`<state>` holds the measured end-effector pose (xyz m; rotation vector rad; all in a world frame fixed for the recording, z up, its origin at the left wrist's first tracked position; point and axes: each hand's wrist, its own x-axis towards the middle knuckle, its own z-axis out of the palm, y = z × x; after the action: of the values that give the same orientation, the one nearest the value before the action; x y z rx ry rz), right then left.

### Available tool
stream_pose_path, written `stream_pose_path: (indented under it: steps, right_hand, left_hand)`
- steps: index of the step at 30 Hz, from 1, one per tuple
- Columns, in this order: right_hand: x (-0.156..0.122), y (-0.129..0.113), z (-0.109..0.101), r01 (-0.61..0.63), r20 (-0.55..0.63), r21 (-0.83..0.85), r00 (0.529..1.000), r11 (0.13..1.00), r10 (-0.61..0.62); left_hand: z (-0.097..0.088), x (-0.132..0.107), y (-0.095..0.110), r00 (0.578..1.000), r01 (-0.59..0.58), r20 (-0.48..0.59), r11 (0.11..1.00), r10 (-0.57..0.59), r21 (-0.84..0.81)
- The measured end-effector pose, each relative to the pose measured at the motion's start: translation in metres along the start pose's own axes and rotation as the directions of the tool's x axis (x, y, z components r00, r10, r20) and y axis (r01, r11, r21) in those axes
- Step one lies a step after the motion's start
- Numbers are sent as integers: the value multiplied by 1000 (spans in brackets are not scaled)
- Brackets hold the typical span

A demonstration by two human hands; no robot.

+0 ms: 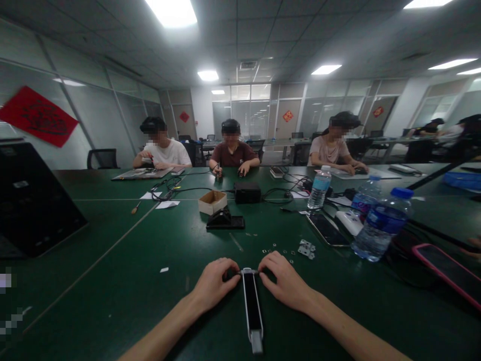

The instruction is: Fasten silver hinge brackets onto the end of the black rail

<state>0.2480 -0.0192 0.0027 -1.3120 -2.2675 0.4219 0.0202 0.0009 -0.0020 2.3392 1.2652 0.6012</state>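
A long narrow bar (pixel 253 303) with a black face and pale edges lies on the green table, pointing away from me. A grey tab (pixel 256 342) sticks out of its near end. At its far end, a small metal piece crosses the bar and juts out on both sides. My left hand (pixel 218 281) pinches the left stub of this piece between thumb and fingers. From the other side, my right hand (pixel 283 281) pinches the right stub. The fingertips hide most of the stubs. Beyond my right hand are several small nuts or rings and some silvery metal plates (pixel 307 249).
Ahead stand an open cardboard box (pixel 212 202), a black holder (pixel 224 220) and a black box (pixel 247 192) with cables. Water bottles (pixel 383 225) and a phone (pixel 327 229) are on the right. A large black panel (pixel 33 200) stands left. Several people work across the table.
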Motion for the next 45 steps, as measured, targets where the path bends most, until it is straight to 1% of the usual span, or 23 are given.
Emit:
stream_pose_path:
  steps: [5, 8, 10, 11, 14, 17, 20, 24, 31, 34, 37, 41, 45]
  right_hand:
    - [0, -5, -3, 4, 8, -15, 1000, 1000, -4]
    - [0, 1, -5, 37, 5, -59, 999, 998, -36]
    - [1, 12, -8, 27, -42, -124, 999, 992, -32]
    - [1, 19, -11, 3, -79, -161, 997, 987, -15]
    - [1, 47, -24, -111, -179, -257, 982, 960, 65]
    - [-1, 73, -40, -184, -181, -321, 975, 929, 131]
    - [-4, 85, -50, -199, -144, -362, 977, 911, 156]
    - [-5, 84, -51, -200, -94, -366, 980, 909, 177]
    - [0, 76, -45, -130, 5, -357, 990, 925, 141]
    - [1, 75, -45, -119, 16, -387, 991, 914, 135]
    - [2, 74, -46, -147, 8, -401, 986, 904, 164]
    - [4, 70, -45, -223, 25, -392, 967, 893, 253]
    - [7, 67, -45, -245, 38, -393, 959, 886, 282]
  left_hand:
    - [-1, 0, 2, 1000, 7, 10, 1000, -7, 3]
    - [-1, 0, 0, 1000, 0, 10, 1000, 0, -19]
    - [0, 0, -2, 1000, 1, 16, 1000, -1, -29]
    - [0, 0, -3, 1000, 4, 20, 1000, -3, -30]
    - [-1, 0, -4, 1000, -3, 25, 1000, 3, -26]
    - [-1, 0, -3, 1000, -1, 22, 1000, 2, -20]
    - [-1, -1, -4, 1000, -1, 19, 1000, 2, -27]
    - [-1, -1, -6, 1000, -4, 28, 999, 5, -40]
    - [-4, -1, 0, 999, 24, 40, 999, -23, -22]
    - [-3, -1, 0, 1000, 7, 24, 1000, -6, -23]
    - [-1, -1, -4, 1000, -8, 21, 999, 9, -35]
    - [1, -1, -8, 1000, -15, 22, 999, 16, -46]
    - [0, -2, -6, 1000, -14, 1, 999, 14, -47]
